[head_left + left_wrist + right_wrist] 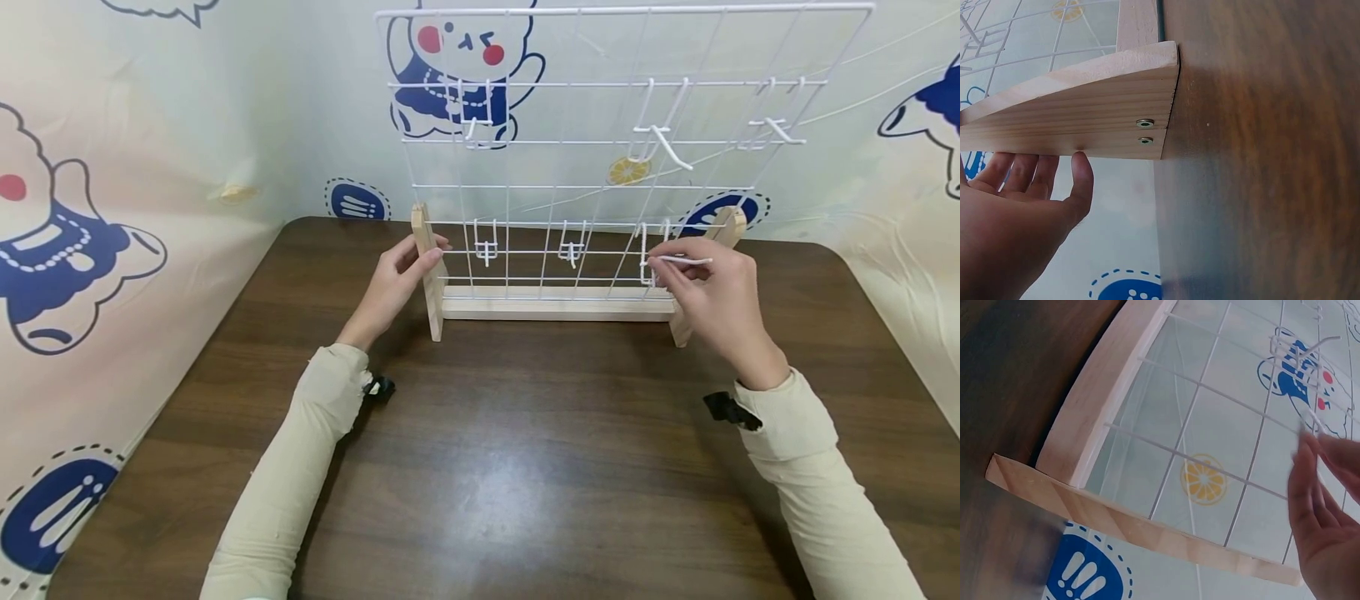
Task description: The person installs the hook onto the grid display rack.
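A white wire grid rack (517, 186) stands on two wooden side pieces joined by a wooden crossbar (558, 310). My left hand (397, 279) holds the left wooden side piece (429, 275) near its upper part. In the left wrist view the thumb and fingers (1044, 178) meet that piece's edge. With thumb and fingers, my right hand (712, 279) pinches a white wire hook (643, 258) at the grid's lower right. Its prong shows beside the fingers, and the hand hides part of it. The right wrist view shows the fingertips together in front of the wires.
Two more white hooks (486, 250) hang low on the grid, and three (663, 146) hang higher up. The brown table (495, 467) spreads in front of the rack. A printed cloth (247, 125) surrounds the table at the back and sides.
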Action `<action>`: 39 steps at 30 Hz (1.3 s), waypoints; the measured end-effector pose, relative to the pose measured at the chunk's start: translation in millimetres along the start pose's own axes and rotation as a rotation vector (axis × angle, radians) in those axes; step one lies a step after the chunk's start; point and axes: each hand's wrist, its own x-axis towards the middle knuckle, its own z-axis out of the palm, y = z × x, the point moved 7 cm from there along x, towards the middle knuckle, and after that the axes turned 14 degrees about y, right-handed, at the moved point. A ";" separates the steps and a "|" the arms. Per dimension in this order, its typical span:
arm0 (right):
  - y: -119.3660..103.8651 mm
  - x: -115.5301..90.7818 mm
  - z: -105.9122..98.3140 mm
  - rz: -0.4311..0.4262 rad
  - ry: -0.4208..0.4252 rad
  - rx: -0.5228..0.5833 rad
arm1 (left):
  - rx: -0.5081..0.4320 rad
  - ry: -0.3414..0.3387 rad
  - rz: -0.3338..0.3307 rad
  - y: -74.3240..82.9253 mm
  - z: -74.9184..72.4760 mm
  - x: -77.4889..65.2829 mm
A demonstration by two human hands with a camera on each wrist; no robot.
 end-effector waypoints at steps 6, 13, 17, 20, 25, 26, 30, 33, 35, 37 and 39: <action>0.2 3.8 -8.3 0.013 0.152 0.026 | -0.006 0.002 0.012 -0.9 -0.3 0.3; 9.0 5.3 -8.9 0.016 0.172 -0.002 | -0.003 -0.003 0.021 1.0 0.7 0.9; 15.6 3.2 -0.5 0.006 0.040 -0.083 | 0.014 0.001 0.020 2.9 0.1 0.7; 19.8 0.8 5.5 0.027 -0.073 -0.129 | 0.021 0.004 0.017 3.2 -0.4 0.1; 22.3 -0.6 7.6 0.057 -0.144 -0.163 | 0.027 0.005 0.000 1.0 -1.0 -1.0; 22.0 -0.6 8.4 0.056 -0.153 -0.169 | 0.027 0.006 -0.003 0.5 -1.7 -1.5; 18.5 -0.7 8.3 0.021 -0.160 -0.188 | 0.029 0.011 -0.010 -0.7 -3.9 -3.2; 12.0 0.3 2.5 -0.049 -0.092 -0.193 | 0.029 0.012 -0.012 -0.5 -4.3 -3.8; 7.8 0.9 -3.0 -0.094 -0.033 -0.194 | 0.026 0.009 -0.010 0.0 -3.6 -3.5; 5.3 1.1 -6.5 -0.115 -0.005 -0.198 | 0.018 0.006 -0.009 0.7 -2.5 -2.8; 4.5 1.1 -7.9 -0.116 -0.005 -0.205 | 0.012 0.003 -0.006 1.0 -1.3 -1.9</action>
